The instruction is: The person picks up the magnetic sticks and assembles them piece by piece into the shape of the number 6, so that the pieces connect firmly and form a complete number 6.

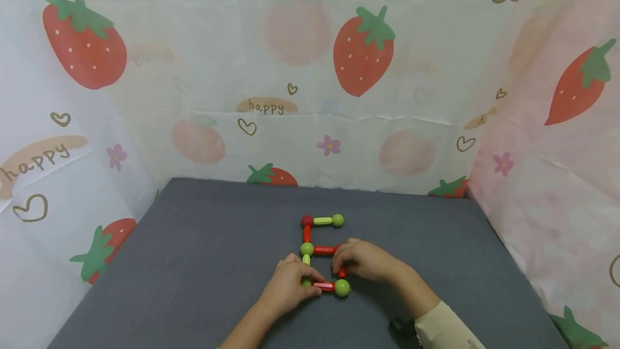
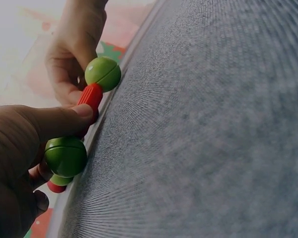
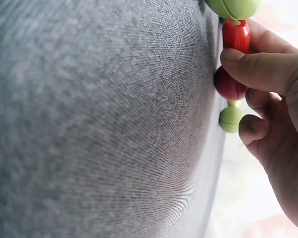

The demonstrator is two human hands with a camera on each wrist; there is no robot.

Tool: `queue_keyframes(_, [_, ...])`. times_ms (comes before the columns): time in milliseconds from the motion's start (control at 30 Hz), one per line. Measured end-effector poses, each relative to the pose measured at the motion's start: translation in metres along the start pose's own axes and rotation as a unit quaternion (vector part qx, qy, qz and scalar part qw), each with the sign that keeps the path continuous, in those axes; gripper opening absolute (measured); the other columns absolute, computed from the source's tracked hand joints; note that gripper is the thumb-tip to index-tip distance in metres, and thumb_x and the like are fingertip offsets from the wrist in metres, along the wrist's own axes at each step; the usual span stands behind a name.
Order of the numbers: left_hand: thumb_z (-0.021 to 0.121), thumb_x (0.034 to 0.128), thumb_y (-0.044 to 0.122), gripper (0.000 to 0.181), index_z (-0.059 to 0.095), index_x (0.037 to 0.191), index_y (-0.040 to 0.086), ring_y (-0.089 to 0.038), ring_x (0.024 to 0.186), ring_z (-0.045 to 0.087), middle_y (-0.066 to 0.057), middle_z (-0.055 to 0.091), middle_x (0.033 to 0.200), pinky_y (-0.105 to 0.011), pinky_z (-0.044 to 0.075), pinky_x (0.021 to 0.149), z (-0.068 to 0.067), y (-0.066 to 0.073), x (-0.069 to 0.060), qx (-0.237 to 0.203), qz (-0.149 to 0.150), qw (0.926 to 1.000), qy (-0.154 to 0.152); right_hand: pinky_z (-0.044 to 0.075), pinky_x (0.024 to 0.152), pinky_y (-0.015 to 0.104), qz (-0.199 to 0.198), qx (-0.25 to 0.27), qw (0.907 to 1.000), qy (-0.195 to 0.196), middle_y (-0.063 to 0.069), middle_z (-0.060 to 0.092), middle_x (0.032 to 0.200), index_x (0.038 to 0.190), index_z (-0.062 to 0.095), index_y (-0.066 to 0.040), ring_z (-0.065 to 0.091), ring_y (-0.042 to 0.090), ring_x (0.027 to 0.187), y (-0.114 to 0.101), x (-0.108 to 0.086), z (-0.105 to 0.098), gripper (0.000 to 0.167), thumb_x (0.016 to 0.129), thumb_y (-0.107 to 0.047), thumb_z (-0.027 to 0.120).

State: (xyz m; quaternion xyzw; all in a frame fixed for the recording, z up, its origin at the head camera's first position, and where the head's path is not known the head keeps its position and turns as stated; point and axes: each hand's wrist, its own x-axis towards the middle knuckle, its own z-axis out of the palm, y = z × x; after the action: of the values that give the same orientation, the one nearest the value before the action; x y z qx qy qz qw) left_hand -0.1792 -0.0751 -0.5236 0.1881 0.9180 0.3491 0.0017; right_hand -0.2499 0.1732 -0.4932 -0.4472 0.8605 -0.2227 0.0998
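A figure of toy balls and ribbed rods lies on the dark cloth, with a square at its near end. My left hand (image 1: pixel 286 288) pinches the near red rod (image 1: pixel 325 286), thumb on one side. That rod runs from a green ball (image 2: pixel 66 157), partly covered by this hand in the head view, to another green ball (image 1: pixel 342 287). On the square's right side, my right hand (image 1: pixel 365 260) pinches a red rod (image 3: pixel 236 37) between thumb and fingers. A dark red ball (image 3: pixel 229 83) sits beside its thumb, mostly hidden from the head camera.
Beyond the square, a red rod (image 1: pixel 307 234) leads to a red ball (image 1: pixel 307 221), then a yellow-green rod (image 1: pixel 322 221) and a green ball (image 1: pixel 337 220). A black object (image 1: pixel 403 328) lies by the right sleeve. Strawberry-print curtains (image 1: pixel 310 144) border the grey table (image 1: pixel 218 241).
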Motion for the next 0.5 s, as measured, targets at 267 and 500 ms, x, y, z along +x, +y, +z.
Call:
queue_keyframes(267, [0.090,0.0768,0.032,0.020,0.083,0.094,0.037,-0.005,0.079,0.041,0.019,0.056,0.078,-0.028,0.034,0.073,0.0006,-0.0009,0.0009,0.002,-0.002,1.0000,0.001,0.043,0.088,0.028,-0.005,0.014,0.9999,0.003,-0.016,0.072,0.113,0.102,0.077,-0.027,0.054,0.005,0.096,-0.0002,-0.0023,0.0026,0.030,0.091,0.001,0.072])
queue_keyframes(500, [0.091,0.0769,0.031,0.019,0.083,0.094,0.037,-0.005,0.079,0.041,0.020,0.057,0.078,-0.028,0.034,0.073,-0.0004,0.0000,0.0011,0.003,-0.003,1.0000,0.000,0.042,0.104,0.038,-0.006,0.007,0.9999,0.006,-0.016,0.071,0.114,0.103,0.077,-0.025,0.058,0.004,0.104,0.0006,-0.0030,0.0044,0.028,0.091,0.000,0.074])
